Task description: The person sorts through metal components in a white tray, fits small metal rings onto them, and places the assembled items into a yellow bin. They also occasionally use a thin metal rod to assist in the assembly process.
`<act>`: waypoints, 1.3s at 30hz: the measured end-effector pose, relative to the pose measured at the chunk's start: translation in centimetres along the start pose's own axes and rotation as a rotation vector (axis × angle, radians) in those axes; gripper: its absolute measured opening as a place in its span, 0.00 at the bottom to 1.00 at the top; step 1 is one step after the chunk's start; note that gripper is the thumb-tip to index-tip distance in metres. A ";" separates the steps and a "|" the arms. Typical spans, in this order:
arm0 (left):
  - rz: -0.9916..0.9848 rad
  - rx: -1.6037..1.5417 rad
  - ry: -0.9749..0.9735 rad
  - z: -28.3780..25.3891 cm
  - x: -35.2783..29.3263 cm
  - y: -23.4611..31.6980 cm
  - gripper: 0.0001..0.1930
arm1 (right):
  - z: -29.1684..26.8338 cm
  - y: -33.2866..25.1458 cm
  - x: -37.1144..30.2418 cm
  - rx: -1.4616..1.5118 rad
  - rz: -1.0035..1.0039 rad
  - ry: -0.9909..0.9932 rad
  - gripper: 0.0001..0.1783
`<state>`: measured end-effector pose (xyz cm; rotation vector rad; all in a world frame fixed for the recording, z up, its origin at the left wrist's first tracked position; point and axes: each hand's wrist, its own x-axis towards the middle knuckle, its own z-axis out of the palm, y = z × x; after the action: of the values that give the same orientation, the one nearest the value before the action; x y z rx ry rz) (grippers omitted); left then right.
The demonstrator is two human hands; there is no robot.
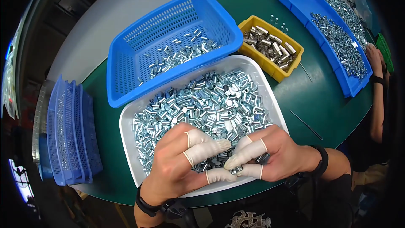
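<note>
Both hands wear white finger covers over the near side of a white tray, which is heaped with short, shiny metal sleeves. Thumb and finger of my right hand pinch a couple of small metal sleeves, their round ends showing. My left hand has its forefinger stretched out above the heap, apart from its thumb. That thumb reaches to the pinched sleeves, seemingly touching them. The palms and remaining fingers are mostly hidden.
Behind the tray, a blue basket holds more sleeves. A yellow bin contains larger metal cylinders. Stacked blue baskets stand left. Right are a thin dark rod and a blue tray of small parts, with another person's hand beside it.
</note>
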<state>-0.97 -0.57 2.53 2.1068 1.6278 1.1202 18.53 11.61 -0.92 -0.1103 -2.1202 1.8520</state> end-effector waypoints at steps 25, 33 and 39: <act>-0.410 0.482 -0.018 -0.6 -1.1 -2.2 0.19 | 0.9 0.6 -0.6 -0.096 0.212 -0.141 0.16; -0.438 0.472 -0.026 -0.2 -0.9 -2.3 0.19 | 0.9 0.8 -0.6 -0.108 0.200 -0.128 0.16; -0.418 0.475 0.003 -0.4 -0.8 -2.3 0.19 | 0.6 0.0 -0.2 -0.183 0.227 -0.182 0.12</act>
<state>-2.92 -0.57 1.04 1.8563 2.3752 0.6487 18.54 10.97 -1.03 -0.2426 -2.4923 1.8464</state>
